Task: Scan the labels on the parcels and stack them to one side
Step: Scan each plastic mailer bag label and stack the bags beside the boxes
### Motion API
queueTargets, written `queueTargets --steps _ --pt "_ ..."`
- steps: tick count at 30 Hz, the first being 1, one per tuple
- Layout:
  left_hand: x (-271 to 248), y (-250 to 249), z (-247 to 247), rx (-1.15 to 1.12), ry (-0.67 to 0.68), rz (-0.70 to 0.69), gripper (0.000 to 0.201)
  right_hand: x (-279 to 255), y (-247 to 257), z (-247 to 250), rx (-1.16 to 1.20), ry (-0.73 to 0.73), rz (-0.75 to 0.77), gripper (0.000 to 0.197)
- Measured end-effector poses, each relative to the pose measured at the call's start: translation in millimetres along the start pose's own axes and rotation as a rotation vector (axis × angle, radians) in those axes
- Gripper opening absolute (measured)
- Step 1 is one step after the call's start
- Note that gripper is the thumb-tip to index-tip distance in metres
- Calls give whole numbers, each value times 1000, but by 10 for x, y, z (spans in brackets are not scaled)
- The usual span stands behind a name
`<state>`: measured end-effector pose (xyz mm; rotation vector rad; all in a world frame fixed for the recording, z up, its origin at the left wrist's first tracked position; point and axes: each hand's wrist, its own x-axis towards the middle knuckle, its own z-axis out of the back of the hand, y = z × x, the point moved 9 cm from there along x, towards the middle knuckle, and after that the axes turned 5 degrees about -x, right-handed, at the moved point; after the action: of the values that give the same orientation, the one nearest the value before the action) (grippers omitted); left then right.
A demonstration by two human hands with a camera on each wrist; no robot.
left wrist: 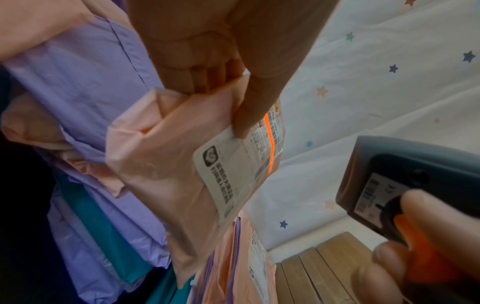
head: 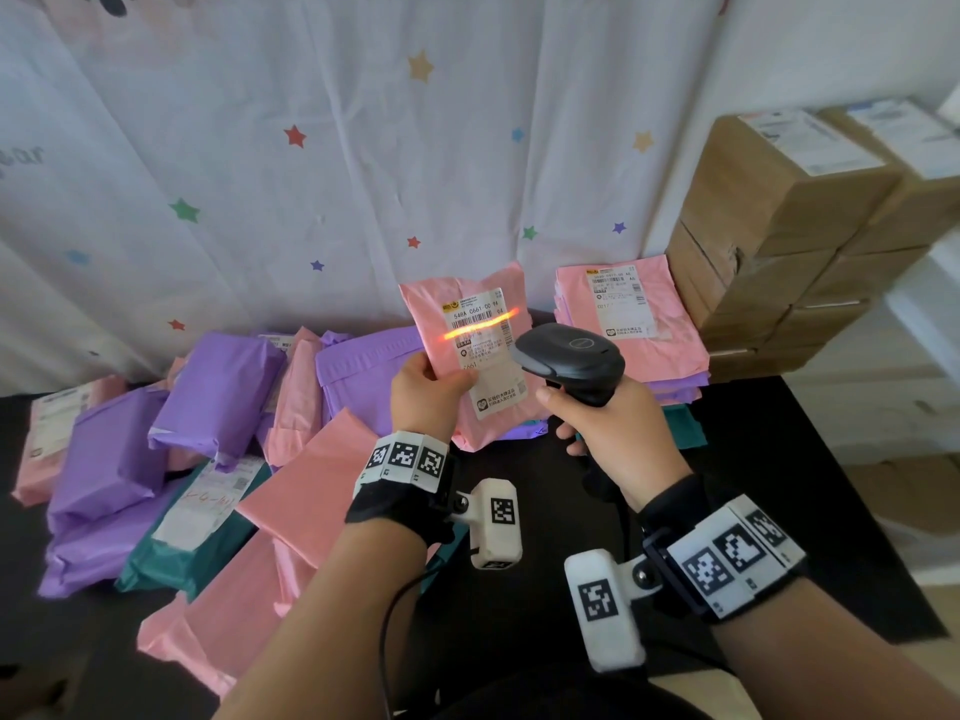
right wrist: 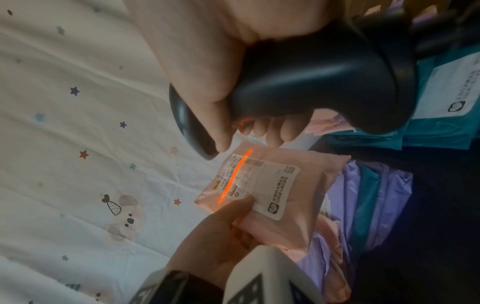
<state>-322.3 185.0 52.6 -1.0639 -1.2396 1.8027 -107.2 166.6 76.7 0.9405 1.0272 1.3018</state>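
Note:
My left hand [head: 428,379] holds a pink parcel [head: 441,309] upright above the table, thumb on its white label [head: 485,350] and fingers behind. My right hand [head: 608,433] grips a black handheld scanner [head: 571,356] just right of the parcel, pointed at it. An orange scan line [head: 480,324] crosses the barcode at the label's top. The left wrist view shows the thumb [left wrist: 257,98] pressed on the label [left wrist: 233,170] and the scanner [left wrist: 405,181] at right. In the right wrist view the scanner [right wrist: 311,82] sits above the parcel [right wrist: 283,228].
Loose purple, pink and teal parcels [head: 218,402] lie heaped over the left of the dark table [head: 769,511]. A flat stack topped by a pink parcel [head: 628,314] sits at the back right, beside stacked cardboard boxes [head: 779,241]. A star-printed curtain [head: 311,148] hangs behind.

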Motion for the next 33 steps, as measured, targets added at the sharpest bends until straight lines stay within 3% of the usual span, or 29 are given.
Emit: queueTargets --steps 11,16,25,33 --pt "74 -2 -107 20 7 -9 31 69 -62 94 53 -31 -17 9" --pt "147 -86 -285 -28 25 0 25 111 -140 353 71 -119 -34 11" --pt "411 -389 -1303 12 97 24 49 222 -524 1048 104 -306 -153 26" --pt "652 -374 -2207 91 158 44 40 361 -849 1494 106 -342 -227 20"
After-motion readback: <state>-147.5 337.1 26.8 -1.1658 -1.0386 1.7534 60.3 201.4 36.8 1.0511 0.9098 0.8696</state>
